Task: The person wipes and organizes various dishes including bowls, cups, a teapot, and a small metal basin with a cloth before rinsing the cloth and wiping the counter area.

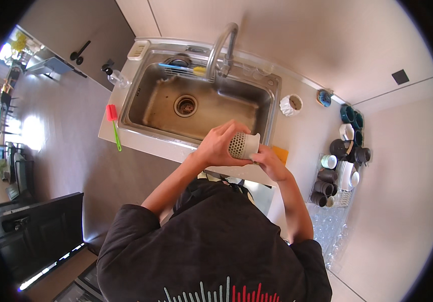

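My left hand [218,145] wraps around a cream-coloured cup [243,145] with a patch of dark dots or holes on its side. The cup lies tipped sideways, its flared rim towards the right. Against the rim end rest the fingers of my right hand [273,162], so both hands hold it. They are over the front edge of a stainless steel sink [216,130]. Its basin has a round drain [186,105] with brownish matter in it. The inside of the cup is hidden from view.
A curved metal faucet [222,45] rises behind the basin. On the left counter lies a red-headed brush with a green handle [114,126], near a clear pump bottle [116,77]. To the right are a white ribbed cup [291,105], an orange cloth [280,154] and a dish rack [339,198].
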`<state>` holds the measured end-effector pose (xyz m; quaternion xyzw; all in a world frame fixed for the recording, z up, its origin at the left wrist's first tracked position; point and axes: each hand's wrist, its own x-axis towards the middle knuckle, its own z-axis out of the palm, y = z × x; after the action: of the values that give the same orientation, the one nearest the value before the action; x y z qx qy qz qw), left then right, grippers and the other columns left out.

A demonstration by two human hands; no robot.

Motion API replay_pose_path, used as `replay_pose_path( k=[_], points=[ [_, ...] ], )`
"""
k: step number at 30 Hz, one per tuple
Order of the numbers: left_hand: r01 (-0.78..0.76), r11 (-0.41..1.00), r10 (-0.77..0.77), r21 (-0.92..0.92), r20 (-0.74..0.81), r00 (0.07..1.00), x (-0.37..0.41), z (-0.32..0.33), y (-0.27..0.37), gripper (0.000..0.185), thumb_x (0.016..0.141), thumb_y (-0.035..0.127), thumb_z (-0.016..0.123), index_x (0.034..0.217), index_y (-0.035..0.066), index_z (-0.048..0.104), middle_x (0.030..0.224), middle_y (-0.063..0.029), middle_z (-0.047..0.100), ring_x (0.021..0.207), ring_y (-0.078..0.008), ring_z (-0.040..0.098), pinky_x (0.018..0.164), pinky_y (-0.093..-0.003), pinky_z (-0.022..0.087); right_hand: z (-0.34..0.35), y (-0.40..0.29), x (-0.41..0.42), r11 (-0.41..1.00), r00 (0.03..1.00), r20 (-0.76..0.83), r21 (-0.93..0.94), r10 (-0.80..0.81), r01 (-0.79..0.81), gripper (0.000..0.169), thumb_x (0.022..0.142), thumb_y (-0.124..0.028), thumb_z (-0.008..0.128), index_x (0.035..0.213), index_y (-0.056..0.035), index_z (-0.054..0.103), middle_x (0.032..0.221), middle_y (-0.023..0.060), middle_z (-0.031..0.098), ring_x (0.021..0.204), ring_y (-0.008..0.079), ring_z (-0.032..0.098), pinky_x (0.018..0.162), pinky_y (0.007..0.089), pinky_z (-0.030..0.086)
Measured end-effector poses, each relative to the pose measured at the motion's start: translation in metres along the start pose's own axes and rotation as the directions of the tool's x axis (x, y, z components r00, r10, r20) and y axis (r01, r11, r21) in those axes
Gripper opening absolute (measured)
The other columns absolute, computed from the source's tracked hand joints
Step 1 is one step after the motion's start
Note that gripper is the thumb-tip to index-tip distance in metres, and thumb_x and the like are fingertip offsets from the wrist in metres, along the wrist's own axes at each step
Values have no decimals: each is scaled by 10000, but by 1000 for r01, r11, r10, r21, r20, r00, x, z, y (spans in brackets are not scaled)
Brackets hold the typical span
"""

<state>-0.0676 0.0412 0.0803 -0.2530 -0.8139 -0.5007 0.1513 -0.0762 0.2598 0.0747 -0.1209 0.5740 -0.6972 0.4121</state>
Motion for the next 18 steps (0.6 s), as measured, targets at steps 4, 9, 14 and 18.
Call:
replay_pose_path(
  k=[4, 9, 14, 18],
  points=[
    [-55, 998, 56, 22, -20, 998, -3, -27, -4, 625, 596, 257, 912, 1087, 81, 567, 1056, -101, 660, 934, -328, 668, 800, -409, 543, 28, -38, 12, 954, 994, 105, -292, -32, 62, 404, 945, -222, 630, 1280, -2, 569, 1213, 43, 626, 1082, 156, 577, 969, 315, 451],
    [-48, 999, 48, 19, -20, 999, -12, -30, -9, 615, 612, 282, 897, 1113, 93, 595, 1064, -110, 673, 947, -320, 676, 802, -401, 541, 54, -51, 5, 791, 993, -29, -607, -113, 72, 357, 960, -221, 643, 1231, 6, 598, 1142, 57, 663, 1018, 156, 604, 916, 324, 479],
    [9, 991, 2, -137, 78, 997, -23, -22, 11, 619, 634, 299, 892, 1149, 104, 610, 1105, -109, 663, 990, -319, 665, 834, -410, 534, 83, -4, -27, 951, 872, -412, -260, -266, 168, 335, 931, -193, 673, 1171, 36, 620, 1099, 162, 663, 1006, 216, 634, 832, 378, 505],
    [-244, 953, 247, -180, -6, 969, -22, -9, 20, 604, 655, 292, 888, 1144, 75, 606, 1146, -115, 632, 1025, -321, 640, 854, -420, 530, 99, -6, -48, 519, 766, -209, -835, -608, 185, 313, 885, -182, 692, 1115, 28, 657, 1073, 224, 665, 1036, 432, 597, 916, 440, 467]
  ],
)
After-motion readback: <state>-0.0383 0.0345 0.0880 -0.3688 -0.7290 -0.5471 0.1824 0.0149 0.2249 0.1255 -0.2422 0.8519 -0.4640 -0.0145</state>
